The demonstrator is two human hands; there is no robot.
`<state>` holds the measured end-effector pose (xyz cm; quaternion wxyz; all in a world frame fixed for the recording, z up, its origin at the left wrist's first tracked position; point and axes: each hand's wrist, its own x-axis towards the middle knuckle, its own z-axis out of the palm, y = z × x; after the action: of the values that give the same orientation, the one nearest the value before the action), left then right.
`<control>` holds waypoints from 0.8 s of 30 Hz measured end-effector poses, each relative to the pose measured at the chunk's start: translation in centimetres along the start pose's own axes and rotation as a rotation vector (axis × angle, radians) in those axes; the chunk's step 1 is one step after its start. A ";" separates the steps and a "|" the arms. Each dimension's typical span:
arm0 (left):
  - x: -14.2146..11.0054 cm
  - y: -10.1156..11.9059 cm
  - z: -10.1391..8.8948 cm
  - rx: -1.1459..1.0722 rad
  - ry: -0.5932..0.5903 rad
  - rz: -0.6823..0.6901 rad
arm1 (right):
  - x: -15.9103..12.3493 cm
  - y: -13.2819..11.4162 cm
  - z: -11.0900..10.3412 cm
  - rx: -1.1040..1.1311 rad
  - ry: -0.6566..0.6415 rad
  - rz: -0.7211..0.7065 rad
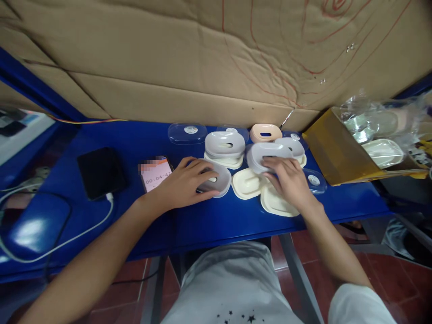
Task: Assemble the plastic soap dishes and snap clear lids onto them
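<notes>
My left hand [192,182] is closed over the left side of a grey oval plastic dish [223,179], thumb along its near edge. My right hand [289,181] grips a pale lilac oval dish with a slot [254,157], its fingertips over the slot. Under and beside that hand lie a cream dish [245,184] and a second cream dish [277,202], partly hidden by the fingers. Farther back, a white slotted dish [224,143] is stacked on a cream one [225,161], near a peach slotted dish [265,132].
Clear oval covers with stickers [182,134] lie at the back of the blue table [209,225]. A phone [155,173] showing a timer and a black device [100,173] with a white cable [104,220] are left. An open cardboard box [332,155] of wrapped parts stands right.
</notes>
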<state>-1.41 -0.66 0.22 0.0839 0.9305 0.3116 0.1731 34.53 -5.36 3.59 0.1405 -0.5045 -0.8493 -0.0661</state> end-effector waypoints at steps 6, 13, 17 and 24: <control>-0.1 0.1 0.0 0.019 0.022 0.000 | 7.2 2.0 1.8 -0.031 0.002 -0.024; 0.8 0.6 0.0 0.040 0.000 -0.057 | 3.7 9.0 0.4 0.019 -0.073 0.218; 1.1 -0.2 0.0 0.068 0.011 -0.146 | 1.8 11.1 1.4 0.070 -0.173 0.222; 0.3 -1.5 -0.2 0.177 0.066 -0.291 | 2.5 8.0 2.3 0.168 -0.083 0.038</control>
<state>-2.12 0.69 0.11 0.0157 0.8733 0.4594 0.1614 40.00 1.15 1.90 0.1485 -0.5094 -0.8471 0.0290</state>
